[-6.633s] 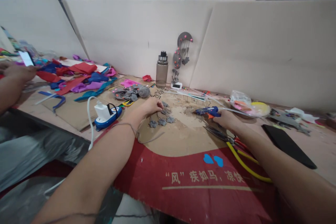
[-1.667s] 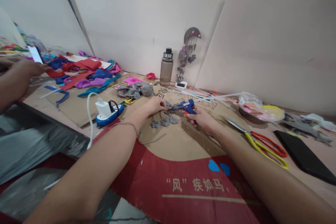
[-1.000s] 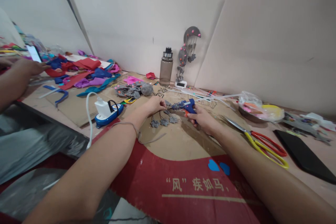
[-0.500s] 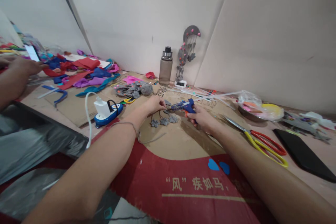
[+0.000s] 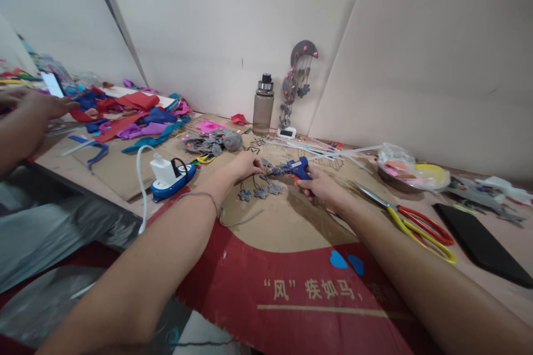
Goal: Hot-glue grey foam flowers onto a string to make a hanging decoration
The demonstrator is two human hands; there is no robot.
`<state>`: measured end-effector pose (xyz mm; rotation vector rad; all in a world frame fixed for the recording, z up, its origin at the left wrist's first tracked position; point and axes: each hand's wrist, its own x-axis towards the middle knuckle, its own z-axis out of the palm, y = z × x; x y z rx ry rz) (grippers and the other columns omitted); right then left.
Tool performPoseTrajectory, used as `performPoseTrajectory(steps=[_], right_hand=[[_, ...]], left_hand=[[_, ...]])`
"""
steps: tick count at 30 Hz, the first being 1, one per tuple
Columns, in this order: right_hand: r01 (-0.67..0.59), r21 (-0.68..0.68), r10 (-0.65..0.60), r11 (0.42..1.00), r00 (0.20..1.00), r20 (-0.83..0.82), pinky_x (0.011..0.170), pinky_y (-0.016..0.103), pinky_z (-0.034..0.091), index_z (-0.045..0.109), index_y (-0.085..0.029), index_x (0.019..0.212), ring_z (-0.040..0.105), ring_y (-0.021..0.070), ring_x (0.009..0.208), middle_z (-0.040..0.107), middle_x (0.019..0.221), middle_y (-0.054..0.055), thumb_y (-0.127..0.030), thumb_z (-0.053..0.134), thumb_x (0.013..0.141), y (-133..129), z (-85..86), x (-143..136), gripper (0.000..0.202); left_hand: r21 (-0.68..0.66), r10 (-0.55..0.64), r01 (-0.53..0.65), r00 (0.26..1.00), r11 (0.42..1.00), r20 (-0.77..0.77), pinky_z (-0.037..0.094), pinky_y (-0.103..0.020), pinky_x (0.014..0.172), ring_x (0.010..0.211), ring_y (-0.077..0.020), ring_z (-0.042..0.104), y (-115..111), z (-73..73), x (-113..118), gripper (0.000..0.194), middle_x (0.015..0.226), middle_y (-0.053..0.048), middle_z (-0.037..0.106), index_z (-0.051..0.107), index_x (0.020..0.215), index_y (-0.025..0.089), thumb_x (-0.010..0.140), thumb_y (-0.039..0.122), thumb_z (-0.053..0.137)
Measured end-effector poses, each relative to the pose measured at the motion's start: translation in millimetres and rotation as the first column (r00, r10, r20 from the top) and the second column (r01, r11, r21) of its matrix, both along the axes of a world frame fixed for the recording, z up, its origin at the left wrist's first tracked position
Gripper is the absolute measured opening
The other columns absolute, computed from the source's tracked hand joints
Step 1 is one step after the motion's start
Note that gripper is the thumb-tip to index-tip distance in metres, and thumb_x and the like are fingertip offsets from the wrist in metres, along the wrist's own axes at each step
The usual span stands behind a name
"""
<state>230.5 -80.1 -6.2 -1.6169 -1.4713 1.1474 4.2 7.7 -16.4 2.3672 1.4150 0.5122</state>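
In the head view, my right hand (image 5: 320, 184) is wrapped round the handle of a blue glue gun (image 5: 297, 167), its nozzle pointing left at my other hand. My left hand (image 5: 249, 165) pinches a grey yarn (image 5: 222, 214) or a piece of felt at its fingertips; which one, I cannot make out. Below those fingers, several grey felt flowers (image 5: 260, 192) hang off short strings and lie on the brown cardboard (image 5: 287, 230). A loop of the yarn lies across my left forearm. The nozzle tip is close to the left fingertips.
Scissors (image 5: 406, 222) and a black phone (image 5: 478, 241) lie at right, near a bowl (image 5: 400, 177). A blue power strip (image 5: 172, 182) sits left. Behind stand a bottle (image 5: 263, 108) and a grey moon hanging (image 5: 302, 66). Another person's hand (image 5: 39, 105) is beside coloured cloth (image 5: 137, 116).
Both hands and the glue gun stay almost where they were. The view has shifted very slightly.
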Motion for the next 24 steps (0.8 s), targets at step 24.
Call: performPoseTrajectory(steps=[24], right_hand=[[0.033, -0.009, -0.032, 0.999, 0.998, 0.053, 0.04, 0.017, 0.03, 0.049, -0.023, 0.095, 0.034, 0.0045, 0.039, 0.045, 0.057, -0.008, -0.014, 0.053, 0.084, -10.3, 3.3, 4.9, 0.014]], left_hand=[[-0.006, -0.005, 0.005, 1.0, 1.0, -0.007, 0.046, -0.02, 0.065, 0.072, -0.0137, 0.064, 1.4, -0.3, -0.8, 0.014, 0.081, -0.004, 0.075, 0.076, 0.081, 0.014, 0.071, 0.015, 0.066]])
